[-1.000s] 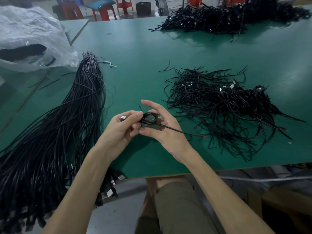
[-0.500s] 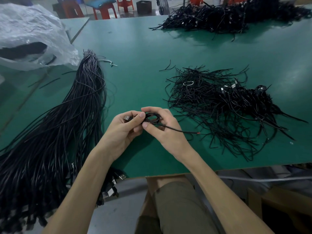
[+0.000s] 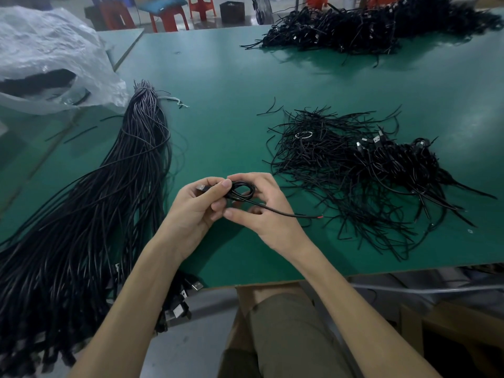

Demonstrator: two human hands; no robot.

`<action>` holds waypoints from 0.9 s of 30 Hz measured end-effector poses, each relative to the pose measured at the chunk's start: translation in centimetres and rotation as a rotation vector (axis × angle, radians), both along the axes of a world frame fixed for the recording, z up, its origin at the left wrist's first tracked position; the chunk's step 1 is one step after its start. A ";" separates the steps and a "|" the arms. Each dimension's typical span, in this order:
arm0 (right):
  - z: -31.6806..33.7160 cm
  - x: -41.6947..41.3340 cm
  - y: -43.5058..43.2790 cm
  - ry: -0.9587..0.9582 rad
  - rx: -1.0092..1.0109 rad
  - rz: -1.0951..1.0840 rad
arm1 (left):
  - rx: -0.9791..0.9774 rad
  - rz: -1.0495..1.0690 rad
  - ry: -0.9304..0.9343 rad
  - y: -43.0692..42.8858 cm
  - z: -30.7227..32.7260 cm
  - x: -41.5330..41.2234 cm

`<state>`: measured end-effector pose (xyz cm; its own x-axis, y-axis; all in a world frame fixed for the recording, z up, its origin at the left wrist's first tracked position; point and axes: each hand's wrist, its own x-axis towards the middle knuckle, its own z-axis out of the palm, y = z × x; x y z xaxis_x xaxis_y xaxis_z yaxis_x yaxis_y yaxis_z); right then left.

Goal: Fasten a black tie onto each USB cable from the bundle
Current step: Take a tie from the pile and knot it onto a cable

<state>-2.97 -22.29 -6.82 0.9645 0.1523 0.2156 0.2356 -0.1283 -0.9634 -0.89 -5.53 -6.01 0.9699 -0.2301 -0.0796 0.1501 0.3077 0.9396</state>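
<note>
Both hands hold one coiled black USB cable (image 3: 243, 189) just above the green table (image 3: 223, 126). My left hand (image 3: 195, 211) pinches the coil beside its metal plug (image 3: 201, 187), thumb on top. My right hand (image 3: 263, 211) curls round the coil from the right, and the cable's loose end (image 3: 293, 214), tipped red, sticks out to the right. A long bundle of black USB cables (image 3: 90, 203) lies at the left, its plugs hanging over the near edge. A loose heap of black ties (image 3: 327, 156) lies at the right.
Tied, coiled cables (image 3: 403, 162) sit on the right part of the tie heap. A larger black pile (image 3: 368, 25) lies at the table's far edge. A crumpled clear plastic bag (image 3: 51, 61) sits at the far left. Stools stand beyond the table.
Both hands have closed in round the coil. The right fingers, stretched out a second ago, now curl over it, and the loose end points lower to the right.
</note>
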 end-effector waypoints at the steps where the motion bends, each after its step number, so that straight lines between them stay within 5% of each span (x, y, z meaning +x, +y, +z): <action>1: 0.0 0.0 0.0 -0.006 -0.019 -0.006 | -0.007 0.004 0.000 0.0 0.0 0.1; 9: -0.1 -0.1 -0.1 0.058 0.121 -0.063 | -0.020 -0.017 0.019 0.0 0.1 -0.1; 27: 0.3 -0.6 0.1 -0.031 -0.035 -0.083 | -0.123 -0.010 0.112 -0.1 0.7 -0.2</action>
<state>-3.52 -22.21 -6.51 0.9671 0.0801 0.2413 0.2522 -0.1817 -0.9505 -1.06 -5.63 -5.35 0.9541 -0.2547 -0.1573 0.2551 0.4169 0.8724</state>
